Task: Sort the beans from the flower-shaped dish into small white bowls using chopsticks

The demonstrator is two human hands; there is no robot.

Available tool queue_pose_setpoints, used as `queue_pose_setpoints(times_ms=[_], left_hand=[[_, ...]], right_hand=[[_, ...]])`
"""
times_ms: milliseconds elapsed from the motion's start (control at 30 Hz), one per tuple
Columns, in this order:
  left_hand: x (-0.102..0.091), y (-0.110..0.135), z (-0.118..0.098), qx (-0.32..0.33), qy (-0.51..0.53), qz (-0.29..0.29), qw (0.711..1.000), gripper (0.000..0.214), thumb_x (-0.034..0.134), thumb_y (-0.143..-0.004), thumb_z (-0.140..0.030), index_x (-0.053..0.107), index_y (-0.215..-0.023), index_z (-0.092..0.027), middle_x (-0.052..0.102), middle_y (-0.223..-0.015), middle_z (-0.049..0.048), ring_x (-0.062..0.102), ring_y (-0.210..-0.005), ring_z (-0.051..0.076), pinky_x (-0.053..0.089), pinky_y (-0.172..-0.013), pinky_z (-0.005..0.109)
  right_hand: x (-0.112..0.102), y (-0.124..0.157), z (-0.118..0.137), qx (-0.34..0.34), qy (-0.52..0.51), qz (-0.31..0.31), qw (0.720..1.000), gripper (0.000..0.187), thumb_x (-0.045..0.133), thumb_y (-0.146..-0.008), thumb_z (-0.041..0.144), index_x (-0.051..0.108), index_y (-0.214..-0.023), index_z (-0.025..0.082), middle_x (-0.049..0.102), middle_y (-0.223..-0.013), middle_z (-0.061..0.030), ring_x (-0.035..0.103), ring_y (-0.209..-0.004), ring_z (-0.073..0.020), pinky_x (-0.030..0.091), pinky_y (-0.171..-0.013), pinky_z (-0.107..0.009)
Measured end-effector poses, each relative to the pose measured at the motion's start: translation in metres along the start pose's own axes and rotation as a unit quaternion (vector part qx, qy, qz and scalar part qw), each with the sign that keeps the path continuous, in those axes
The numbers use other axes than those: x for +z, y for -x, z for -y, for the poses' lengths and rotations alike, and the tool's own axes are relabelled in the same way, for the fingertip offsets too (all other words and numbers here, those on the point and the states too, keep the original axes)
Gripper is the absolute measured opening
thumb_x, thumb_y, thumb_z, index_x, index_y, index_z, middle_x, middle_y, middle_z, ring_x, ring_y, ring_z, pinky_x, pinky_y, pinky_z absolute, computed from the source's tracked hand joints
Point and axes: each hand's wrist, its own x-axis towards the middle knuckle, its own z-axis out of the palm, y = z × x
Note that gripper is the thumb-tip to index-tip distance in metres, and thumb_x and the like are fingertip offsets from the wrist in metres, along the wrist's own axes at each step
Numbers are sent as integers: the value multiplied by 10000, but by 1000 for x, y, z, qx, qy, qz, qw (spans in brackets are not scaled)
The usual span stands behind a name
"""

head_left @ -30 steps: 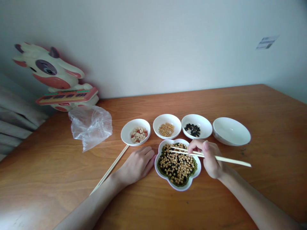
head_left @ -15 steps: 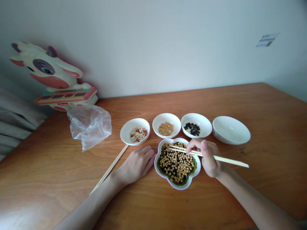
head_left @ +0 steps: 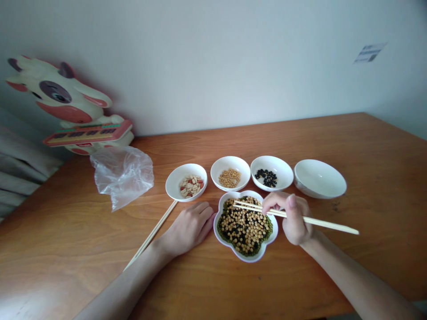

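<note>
Chopsticks (head_left: 327, 224) pinched narrow in right hand (head_left: 289, 218), tips lying left over bean dish (head_left: 247, 258), empty left hand (head_left: 188, 231) just beside.

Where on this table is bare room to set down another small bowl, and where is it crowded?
Bare wood of the orange-brown table shows right of the wide empty white bowl, in front of the white flower-shaped dish, and left of the loose wooden chopsticks. It is crowded behind the dish, by the small white bowl of black beans and the right hand.

Head-worn view, angled down, near the hands (head_left: 188, 229) (head_left: 290, 220)
</note>
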Motion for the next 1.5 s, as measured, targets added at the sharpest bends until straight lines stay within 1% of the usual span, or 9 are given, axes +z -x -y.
queue_pose_setpoints(times_ms=[133,233,300,433,633,700,900,1100,1500], left_hand=[[1,1,1,0,1,3,1000,293,396,-1101,-258,553,-865,-180,620,-920,61,548,-763,174,437,-704,305],[1,2,2,7,-2,-1,1000,292,396,-1102,-262,553,-869,-181,621,-917,62,545,-762,175,436,-701,308],[1,2,2,13,-4,-3,1000,293,395,-1102,-262,553,-868,-182,622,-913,62,542,-756,175,432,-692,307],[1,1,2,12,-4,-3,1000,299,391,-1104,-265,551,-866,-182,619,-911,62,546,-760,175,440,-696,305],[1,0,1,8,3,-7,1000,298,407,-1099,-267,562,-860,-181,618,-902,58,551,-752,166,446,-691,296],[1,1,2,7,0,-8,1000,300,406,-1100,-269,563,-860,-180,618,-904,58,552,-756,166,445,-693,298],[1,1,2,10,1,-10,1000,293,409,-1100,-267,569,-871,-179,618,-903,55,545,-749,165,441,-686,303],[-3,0,0,14,-4,-13,1000,309,405,-1101,-261,574,-855,-179,620,-885,54,541,-737,168,440,-678,307],[-2,0,0,7,-5,4,1000,309,378,-1108,-273,542,-861,-185,608,-896,55,533,-750,174,422,-691,307]], right_hand=[[-10,-2,7,-53,-56,-93,993,764,201,-1062,649,767,-740,250,715,-714,-89,666,-717,-276,491,-687,-437],[-17,-6,11,-46,-90,-179,979,745,243,-1019,724,769,-722,288,688,-686,-92,656,-720,-300,507,-696,-462],[-17,-10,9,-18,-90,-189,978,728,249,-1011,739,763,-753,291,693,-732,-89,659,-740,-298,514,-690,-450],[-15,-15,1,41,-32,-143,988,737,233,-1026,725,751,-841,235,716,-840,-104,665,-787,-283,515,-695,-414],[-19,-15,7,40,-88,-164,982,701,243,-1049,667,746,-791,252,687,-804,-101,637,-760,-280,495,-683,-414],[-20,-14,10,27,-101,-149,983,684,263,-1055,645,752,-770,262,681,-774,-94,632,-757,-280,494,-692,-412],[-11,-7,3,22,-45,0,999,728,169,-1073,626,726,-807,240,683,-774,-74,630,-747,-250,469,-703,-391],[1,-4,4,13,36,80,996,679,175,-1085,603,675,-819,229,689,-788,-55,638,-767,-229,449,-757,-384],[2,-3,5,52,37,87,994,714,120,-1088,597,669,-816,232,662,-757,-41,604,-724,-211,419,-687,-355]])
